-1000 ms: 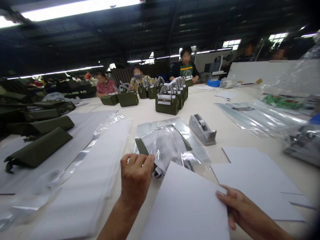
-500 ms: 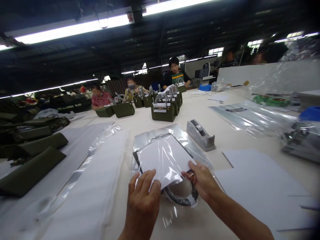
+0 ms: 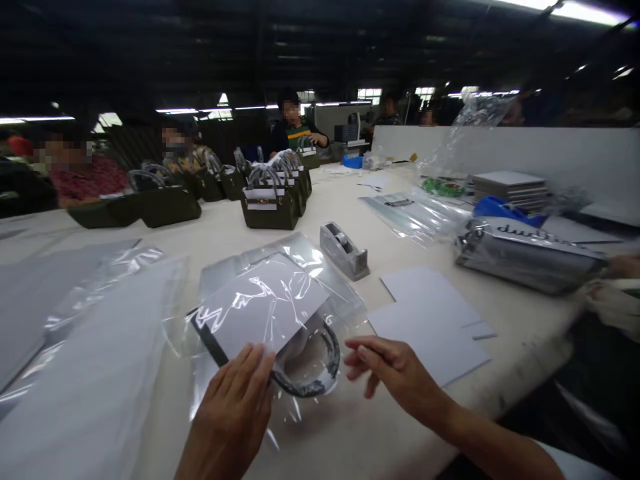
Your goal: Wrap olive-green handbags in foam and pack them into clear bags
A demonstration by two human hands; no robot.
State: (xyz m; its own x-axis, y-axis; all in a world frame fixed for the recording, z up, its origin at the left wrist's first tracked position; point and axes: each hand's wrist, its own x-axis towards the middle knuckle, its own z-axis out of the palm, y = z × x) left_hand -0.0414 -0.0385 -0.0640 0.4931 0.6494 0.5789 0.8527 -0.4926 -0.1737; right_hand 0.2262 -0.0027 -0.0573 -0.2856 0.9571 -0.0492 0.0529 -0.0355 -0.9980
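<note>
My left hand (image 3: 233, 400) lies with flat, extended fingers on the lower edge of a white card (image 3: 263, 307). The card is inside a clear plastic bag (image 3: 300, 250) on the table. A dark handbag, mostly hidden, lies beneath the card; one dark green edge (image 3: 213, 343) shows at the left. Its handle (image 3: 331, 357), wrapped in plastic, loops out on the near side. To the right of that handle, my right hand (image 3: 400, 373) hangs above the table, fingers loosely curved and apart, holding nothing. Just beyond the bag stands a grey tape dispenser (image 3: 345, 250).
White cards (image 3: 430, 320) lie to the right, clear plastic sheets (image 3: 90, 373) to the left. Finished-looking green handbags (image 3: 270, 210) stand farther back. A grey wrapped package (image 3: 530, 257) and stacked boards (image 3: 510, 190) are at the right. Several co-workers sit across the table.
My right hand has let go of the card's right corner and moved away to the right. My left hand has flattened onto the bag. The view has swung right.
</note>
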